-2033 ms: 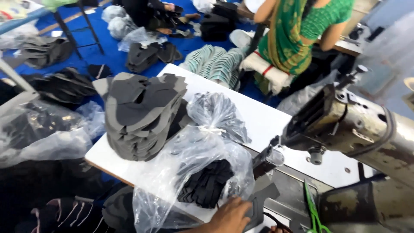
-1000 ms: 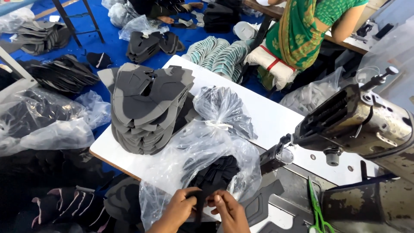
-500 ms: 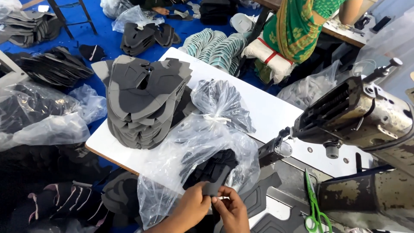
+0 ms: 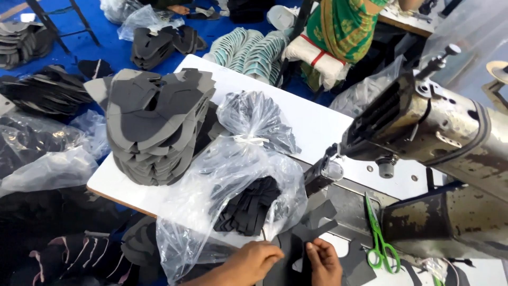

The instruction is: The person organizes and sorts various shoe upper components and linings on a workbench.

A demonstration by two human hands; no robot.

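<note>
At six o'clock, left hand (image 4: 253, 260) and right hand (image 4: 324, 260) pinch a dark cut fabric piece (image 4: 309, 229) together, apparently thread between. The plastic bag (image 4: 233, 175) at ten o'clock could snag and spill.

A blue floor (image 4: 106, 45) fills the upper left of the frame, strewn with dark stacks of cut shoe parts (image 4: 47, 95) and clear plastic bags (image 4: 50, 169). A white tabletop (image 4: 317, 124) runs diagonally through the centre. At the right stands a worn grey sewing machine (image 4: 450, 137). At the top centre a seated person in green cloth (image 4: 344, 26) faces another bench. The light is even and bright.
</note>
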